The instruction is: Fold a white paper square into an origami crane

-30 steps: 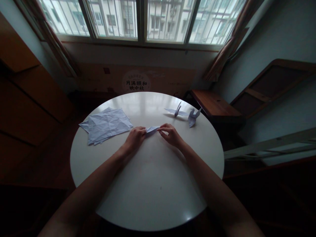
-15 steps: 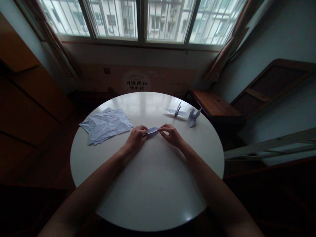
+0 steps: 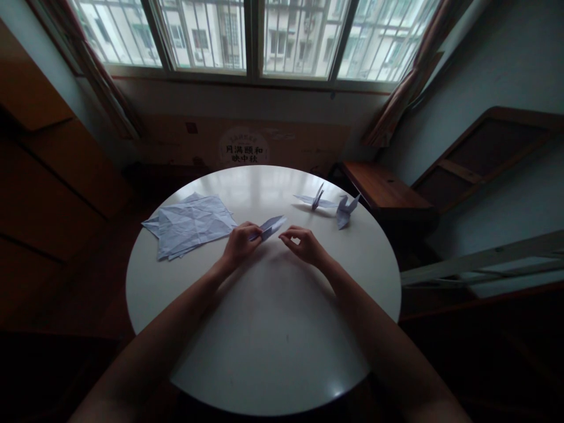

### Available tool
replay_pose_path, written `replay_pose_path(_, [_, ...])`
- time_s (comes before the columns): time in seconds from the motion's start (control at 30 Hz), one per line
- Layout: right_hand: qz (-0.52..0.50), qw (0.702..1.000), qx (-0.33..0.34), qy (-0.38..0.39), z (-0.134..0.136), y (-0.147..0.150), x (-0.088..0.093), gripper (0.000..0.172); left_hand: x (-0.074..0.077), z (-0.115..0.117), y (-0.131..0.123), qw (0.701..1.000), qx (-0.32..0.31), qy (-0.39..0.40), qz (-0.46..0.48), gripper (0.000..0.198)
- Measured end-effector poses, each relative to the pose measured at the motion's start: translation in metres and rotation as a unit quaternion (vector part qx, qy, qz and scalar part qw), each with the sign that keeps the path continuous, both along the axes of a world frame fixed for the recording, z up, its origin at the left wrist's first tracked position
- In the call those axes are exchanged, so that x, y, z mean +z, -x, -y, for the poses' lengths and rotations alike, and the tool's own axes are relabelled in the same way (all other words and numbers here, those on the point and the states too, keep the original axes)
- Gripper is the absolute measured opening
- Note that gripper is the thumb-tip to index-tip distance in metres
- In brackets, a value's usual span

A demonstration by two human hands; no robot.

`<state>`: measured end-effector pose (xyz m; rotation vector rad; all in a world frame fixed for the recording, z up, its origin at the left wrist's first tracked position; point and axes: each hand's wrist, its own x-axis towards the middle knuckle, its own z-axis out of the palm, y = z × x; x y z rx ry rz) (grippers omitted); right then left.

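Note:
Over the middle of the white round table (image 3: pixel 264 329), my left hand (image 3: pixel 241 242) pinches a piece of folded paper (image 3: pixel 272 226). The paper is pale, narrow and pointed, and its free end tilts up to the right; my fingers cover its left end. Just right of it is my right hand (image 3: pixel 303 244), thumb and fingertips brought together, apart from the paper, with nothing visible between them. Two folded paper cranes (image 3: pixel 316 198) (image 3: pixel 346 211) rest on the table beyond my right hand. To the left of my left hand lies a stack of creased paper sheets (image 3: pixel 194 223).
Behind the table, a cardboard panel (image 3: pixel 299 138) with printed characters stands below the barred window (image 3: pixel 291 41). A low wooden stand (image 3: pixel 383 188) is beyond the right edge. Wooden cabinets (image 3: pixel 53 170) line the left side.
My right hand has let go of the folded paper and now sits slightly away from it. In my left hand, the paper has tilted, its right end rising and its layers showing more.

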<state>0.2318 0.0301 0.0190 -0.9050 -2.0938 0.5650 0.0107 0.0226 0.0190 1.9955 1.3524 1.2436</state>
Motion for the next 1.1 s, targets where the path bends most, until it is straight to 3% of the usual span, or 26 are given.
replay_pose_path(0.1, [-0.035, 0.998, -0.016, 0.046, 0.006, 0.009, 0.002, 0.023, 0.007, -0.001, -0.004, 0.974, 0.009, 0.096, 0.207, 0.017])
replay_pose_path(0.2, [-0.085, 0.99, -0.023, 0.108, 0.011, 0.02, 0.003, 0.026, 0.011, 0.001, -0.01, 0.902, -0.02, 0.207, 0.379, 0.032])
replay_pose_path(0.3, [-0.127, 0.982, -0.014, 0.139, 0.015, 0.028, 0.003, 0.03, 0.011, 0.004, -0.017, 0.852, -0.042, 0.269, 0.447, 0.037])
replay_pose_path(0.4, [-0.151, 0.974, -0.022, 0.165, 0.016, 0.032, 0.004, 0.035, 0.01, 0.008, -0.022, 0.83, -0.052, 0.294, 0.472, 0.037])
replay_pose_path(1.1, [-0.333, 0.908, -0.025, 0.252, 0.015, 0.038, 0.004, 0.049, 0.011, 0.017, -0.032, 0.831, -0.065, 0.272, 0.481, 0.042])
